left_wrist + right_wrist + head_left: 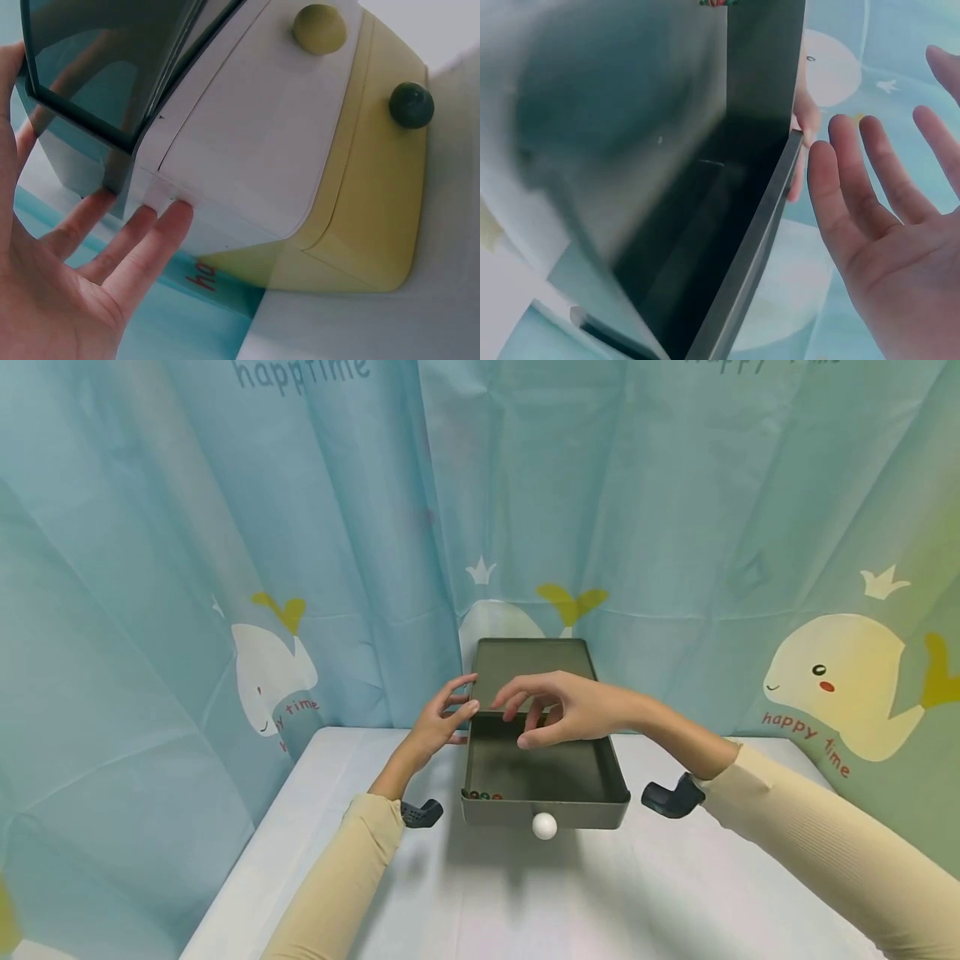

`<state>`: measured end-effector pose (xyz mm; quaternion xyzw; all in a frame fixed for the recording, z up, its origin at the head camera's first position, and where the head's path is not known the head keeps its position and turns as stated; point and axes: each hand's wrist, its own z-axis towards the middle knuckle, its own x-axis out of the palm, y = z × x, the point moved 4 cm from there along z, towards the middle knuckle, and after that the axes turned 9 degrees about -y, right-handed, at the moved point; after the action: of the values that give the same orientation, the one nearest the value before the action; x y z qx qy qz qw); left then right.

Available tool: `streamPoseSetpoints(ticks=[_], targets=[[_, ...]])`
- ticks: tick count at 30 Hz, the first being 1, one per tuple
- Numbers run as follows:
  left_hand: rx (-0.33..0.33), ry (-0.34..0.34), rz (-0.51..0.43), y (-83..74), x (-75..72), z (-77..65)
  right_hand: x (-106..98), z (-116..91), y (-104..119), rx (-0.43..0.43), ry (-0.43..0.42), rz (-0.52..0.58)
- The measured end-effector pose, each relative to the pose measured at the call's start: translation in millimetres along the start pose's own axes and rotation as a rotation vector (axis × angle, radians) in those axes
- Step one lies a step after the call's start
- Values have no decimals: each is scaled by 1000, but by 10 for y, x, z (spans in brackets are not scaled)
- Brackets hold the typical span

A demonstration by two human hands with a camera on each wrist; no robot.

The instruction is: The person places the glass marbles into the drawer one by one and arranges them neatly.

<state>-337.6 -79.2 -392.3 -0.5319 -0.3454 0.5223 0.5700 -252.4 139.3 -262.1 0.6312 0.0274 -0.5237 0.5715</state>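
A small drawer cabinet (534,662) has its dark green top drawer (543,768) pulled out toward me. Several tiny red and green beads (485,796) lie in the drawer's front left corner; its knob (544,826) is white. My left hand (431,727) steadies the cabinet's left side with spread fingers. In the left wrist view, its fingertips (178,216) rest against the side of the white tier (247,112). Above the drawer hovers my right hand (577,706), fingers loosely bent and nothing in them. The right wrist view shows its bare palm (911,262) beside the drawer's edge.
Under the white tier, which has a yellow knob (319,29), is a yellow tier (367,210) with a dark green knob (411,105). The cabinet stands on a white table (510,902). A blue curtain (375,527) with whale prints hangs behind.
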Motion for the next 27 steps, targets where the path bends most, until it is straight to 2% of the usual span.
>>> streamPoseSetpoints(ticks=[8,14,21,27], targets=[[-2,7,-9,3,-1,3,-24,-280,108,-4,-37,51],[3,15,-8,-7,-3,-11,-33,-479,180,-45,-61,65],[7,20,-11,-3,-7,-4,29,-691,181,-86,-73,81],[5,18,-13,-5,-12,3,129,-840,160,-72,-63,122]])
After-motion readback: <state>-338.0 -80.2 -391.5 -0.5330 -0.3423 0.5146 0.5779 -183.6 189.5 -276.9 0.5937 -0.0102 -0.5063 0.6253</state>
